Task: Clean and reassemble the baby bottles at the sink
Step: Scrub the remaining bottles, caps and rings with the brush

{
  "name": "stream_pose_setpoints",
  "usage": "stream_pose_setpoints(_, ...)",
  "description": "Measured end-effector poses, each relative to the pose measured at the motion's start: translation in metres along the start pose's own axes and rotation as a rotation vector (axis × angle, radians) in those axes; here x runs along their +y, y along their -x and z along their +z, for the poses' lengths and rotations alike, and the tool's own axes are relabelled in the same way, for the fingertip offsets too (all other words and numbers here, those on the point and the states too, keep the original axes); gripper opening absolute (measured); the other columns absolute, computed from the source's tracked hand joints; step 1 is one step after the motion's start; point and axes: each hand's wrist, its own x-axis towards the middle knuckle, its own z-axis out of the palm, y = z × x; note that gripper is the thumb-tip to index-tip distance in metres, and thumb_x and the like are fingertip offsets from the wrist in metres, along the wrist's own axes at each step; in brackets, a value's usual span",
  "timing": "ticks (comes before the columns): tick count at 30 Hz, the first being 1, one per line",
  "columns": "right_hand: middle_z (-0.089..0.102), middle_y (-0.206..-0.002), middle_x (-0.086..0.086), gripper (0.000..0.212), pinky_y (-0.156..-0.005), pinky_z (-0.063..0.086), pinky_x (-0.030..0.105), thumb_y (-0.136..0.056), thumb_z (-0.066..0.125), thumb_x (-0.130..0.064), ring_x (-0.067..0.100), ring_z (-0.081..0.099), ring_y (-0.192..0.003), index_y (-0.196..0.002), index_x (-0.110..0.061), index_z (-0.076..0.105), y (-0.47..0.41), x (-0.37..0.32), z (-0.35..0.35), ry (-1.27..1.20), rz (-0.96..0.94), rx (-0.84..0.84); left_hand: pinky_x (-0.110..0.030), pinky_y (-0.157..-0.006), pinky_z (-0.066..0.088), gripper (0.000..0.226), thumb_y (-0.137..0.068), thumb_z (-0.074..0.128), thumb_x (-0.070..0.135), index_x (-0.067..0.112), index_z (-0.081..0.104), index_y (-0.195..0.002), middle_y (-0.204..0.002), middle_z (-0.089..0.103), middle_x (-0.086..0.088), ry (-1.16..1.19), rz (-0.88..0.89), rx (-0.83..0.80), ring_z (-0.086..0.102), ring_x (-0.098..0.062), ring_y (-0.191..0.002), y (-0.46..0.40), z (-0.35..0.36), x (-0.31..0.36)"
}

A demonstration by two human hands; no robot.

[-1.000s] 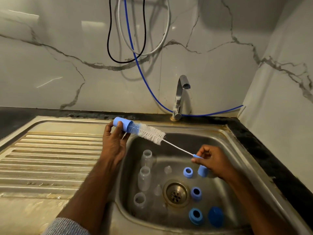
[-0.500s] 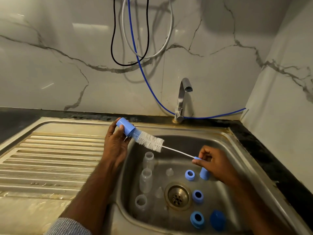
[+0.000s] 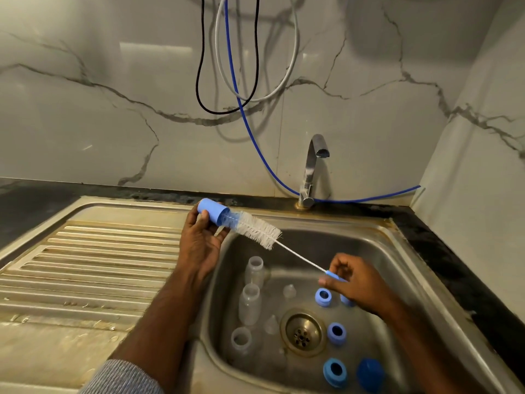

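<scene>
Two hands are at work above the sink [image 3: 355,237]. Our left hand [image 3: 200,245] has its grip curled round a blue cap [image 3: 213,212], which it holds up over the left rim of the basin; the fingers behind the cap are hidden from us. Our right hand [image 3: 355,282] pinches the blue handle [image 3: 332,276] of the bottle brush [image 3: 257,230] between thumb and fingers. The white bristles go into the open end of the cap, and the thin wire stem runs down to the right. How deep the bristles reach inside we cannot tell.

Under the right hand one blue ring [image 3: 347,300] is mostly covered. Another blue ring [image 3: 323,297] lies just beside it, and two more [image 3: 337,333] [image 3: 335,372] lie right of the drain [image 3: 302,333]. A blue dome cap [image 3: 370,375] sits near the lower edge. Left of the drain stand three clear bottles [image 3: 255,272] [image 3: 250,304] [image 3: 241,341]; they are pale and hard to make out. Two clear teats [image 3: 289,291] [image 3: 271,325] are faint too.

Behind the basin is the tap [image 3: 312,169], with a blue hose [image 3: 255,143] passing it, and black and grey cables [image 3: 257,66] hang on the marble wall; their tops are cut off. The ribbed drainboard [image 3: 99,265] is at the left.
</scene>
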Motion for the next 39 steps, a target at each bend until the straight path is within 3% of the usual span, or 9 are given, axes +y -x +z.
stream_pose_setpoints(5, 0.06, -0.062, -0.009, 0.022, -0.063, 0.047, 0.031, -0.088, 0.074, -0.038, 0.008, 0.057, -0.061, -0.071, -0.027, 0.066, -0.007, 0.002, -0.008, 0.296, -0.01, 0.307, -0.038, -0.068, 0.063, 0.034, -0.102, 0.052, 0.006, 0.014, 0.056, -0.134, -0.126, 0.063, -0.017, -0.05, 0.007, 0.019, 0.073, -0.028, -0.098, -0.001, -0.001, -0.004)
stream_pose_setpoints(7, 0.059, -0.059, -0.009, 0.031, -0.061, 0.045, 0.03, -0.096, 0.062, -0.043, 0.006, 0.055, -0.057, -0.068, -0.028, 0.065, -0.005, 0.003, -0.009, 0.301, 0.02, 0.142, -0.04, -0.075, 0.064, 0.036, -0.103, 0.05, 0.009, 0.013, 0.053, -0.138, -0.127, 0.061, -0.016, -0.082, 0.006, 0.003, 0.07, -0.03, -0.103, -0.002, -0.001, -0.005)
stream_pose_setpoints(10, 0.055, -0.05, -0.008, 0.048, -0.06, 0.041, 0.026, -0.102, 0.053, -0.038, 0.001, 0.048, -0.048, -0.058, -0.024, 0.066, 0.001, 0.003, -0.001, 0.057, 0.087, -0.129, -0.038, -0.085, 0.06, 0.033, -0.104, 0.047, 0.011, 0.012, 0.05, -0.137, -0.13, 0.056, -0.017, -0.059, -0.017, -0.024, 0.064, -0.028, -0.108, -0.002, -0.001, -0.004)
stream_pose_setpoints(16, 0.061, -0.052, -0.004, 0.034, -0.061, 0.048, 0.032, -0.091, 0.069, -0.04, 0.011, 0.056, -0.051, -0.061, -0.025, 0.071, -0.005, 0.011, -0.018, 0.1, 0.018, 0.124, -0.039, -0.089, 0.059, 0.037, -0.1, 0.054, 0.004, 0.008, 0.054, -0.136, -0.132, 0.057, -0.02, -0.138, 0.087, 0.066, 0.064, -0.032, -0.114, -0.002, -0.003, -0.004)
stream_pose_setpoints(20, 0.053, -0.05, -0.008, 0.031, -0.058, 0.046, 0.034, -0.09, 0.073, -0.038, 0.004, 0.047, -0.05, -0.059, -0.037, 0.066, -0.005, 0.007, -0.014, 0.12, -0.045, 0.128, -0.034, -0.083, 0.062, 0.035, -0.098, 0.057, 0.003, 0.009, 0.056, -0.133, -0.126, 0.061, -0.015, -0.152, 0.094, 0.073, 0.066, -0.029, -0.111, -0.002, -0.003, -0.004)
stream_pose_setpoints(26, 0.056, -0.053, -0.005, 0.027, -0.062, 0.051, 0.041, -0.087, 0.076, -0.036, 0.005, 0.05, -0.053, -0.062, -0.03, 0.068, -0.003, 0.008, -0.023, 0.088, -0.035, 0.142, -0.033, -0.083, 0.062, 0.026, -0.096, 0.062, 0.005, 0.016, 0.062, -0.12, -0.117, 0.067, -0.012, -0.177, 0.142, 0.101, 0.07, -0.024, -0.103, -0.003, -0.005, -0.004)
stream_pose_setpoints(30, 0.059, -0.054, -0.007, 0.022, -0.06, 0.049, 0.035, -0.088, 0.075, -0.033, 0.004, 0.051, -0.052, -0.066, -0.037, 0.07, -0.002, 0.0, -0.017, 0.095, -0.067, 0.13, -0.033, -0.084, 0.062, 0.029, -0.095, 0.063, 0.004, 0.015, 0.062, -0.121, -0.115, 0.068, -0.01, -0.208, 0.136, 0.071, 0.071, -0.022, -0.1, 0.0, -0.005, -0.011)
stream_pose_setpoints(35, 0.064, -0.057, 0.0, 0.017, -0.062, 0.052, 0.038, -0.084, 0.078, -0.035, 0.009, 0.057, -0.053, -0.068, -0.033, 0.073, 0.001, 0.003, -0.026, 0.065, -0.022, 0.148, -0.03, -0.078, 0.062, 0.026, -0.092, 0.067, 0.004, 0.018, 0.064, -0.114, -0.111, 0.069, -0.009, -0.163, 0.188, 0.154, 0.072, -0.021, -0.098, -0.004, -0.007, -0.004)
stream_pose_setpoints(39, 0.061, -0.054, -0.001, 0.019, -0.059, 0.049, 0.035, -0.086, 0.076, -0.033, 0.005, 0.052, -0.051, -0.068, -0.034, 0.073, -0.001, -0.004, -0.017, 0.077, -0.035, 0.129, -0.036, -0.085, 0.061, 0.029, -0.09, 0.071, 0.006, 0.017, 0.066, -0.116, -0.111, 0.072, -0.009, -0.249, 0.189, 0.108, 0.073, -0.023, -0.101, -0.003, -0.008, -0.012)
